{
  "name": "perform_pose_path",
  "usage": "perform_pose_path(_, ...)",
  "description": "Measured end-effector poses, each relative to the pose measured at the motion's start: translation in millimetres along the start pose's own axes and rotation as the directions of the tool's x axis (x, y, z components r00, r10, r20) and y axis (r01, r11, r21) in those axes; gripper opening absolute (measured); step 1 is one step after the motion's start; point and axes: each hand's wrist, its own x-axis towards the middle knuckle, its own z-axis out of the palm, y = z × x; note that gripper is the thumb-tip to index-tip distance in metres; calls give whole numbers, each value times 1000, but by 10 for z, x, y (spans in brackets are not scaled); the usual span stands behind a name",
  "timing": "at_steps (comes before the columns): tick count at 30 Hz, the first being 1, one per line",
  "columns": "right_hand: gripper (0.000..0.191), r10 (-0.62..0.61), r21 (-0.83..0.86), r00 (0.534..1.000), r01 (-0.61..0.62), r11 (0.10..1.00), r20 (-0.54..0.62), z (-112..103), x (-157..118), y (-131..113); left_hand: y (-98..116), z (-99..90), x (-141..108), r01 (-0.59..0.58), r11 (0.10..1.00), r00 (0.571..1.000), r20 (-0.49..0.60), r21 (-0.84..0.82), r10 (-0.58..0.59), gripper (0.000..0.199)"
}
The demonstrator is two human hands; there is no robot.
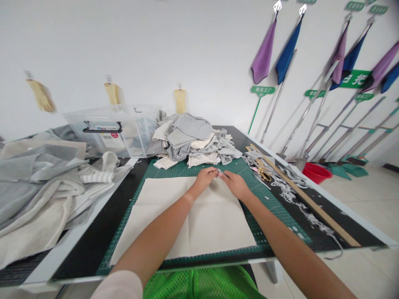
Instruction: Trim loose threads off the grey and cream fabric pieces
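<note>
A cream cloth sheet (165, 216) with fold creases lies flat on a green cutting mat (280, 216). Above its far edge, my left hand (205, 177) and my right hand (234, 183) meet with fingertips nearly touching, both closed in a pinch. Between them shows a small, dark, metallic-looking object (221, 172), too small to name, which my right fingers grip. What my left fingers pinch, if anything, is hidden. Just beyond the hands rises a pile of grey and cream fabric pieces (190, 137).
Gold-handled scissors (264, 174), thin fabric strips (293, 195) and a long wooden ruler (305, 195) lie on the right. Grey and striped cloths (46, 187) are heaped at left, near a clear plastic box (112, 128). A red basin (316, 172) stands on the floor.
</note>
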Motion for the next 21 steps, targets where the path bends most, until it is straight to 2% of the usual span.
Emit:
perform_pose_path(9, 47, -24, 52, 999, 22, 998, 43, -24, -17, -1, -43, 2, -4, -6, 1000, 1000, 7, 26, 5, 27)
perform_pose_path(21, 42, -69, 30, 997, 68, 997, 21, 15, -22, -31, 82, -27, -46, -4, 999, 1000, 23, 44, 3, 25)
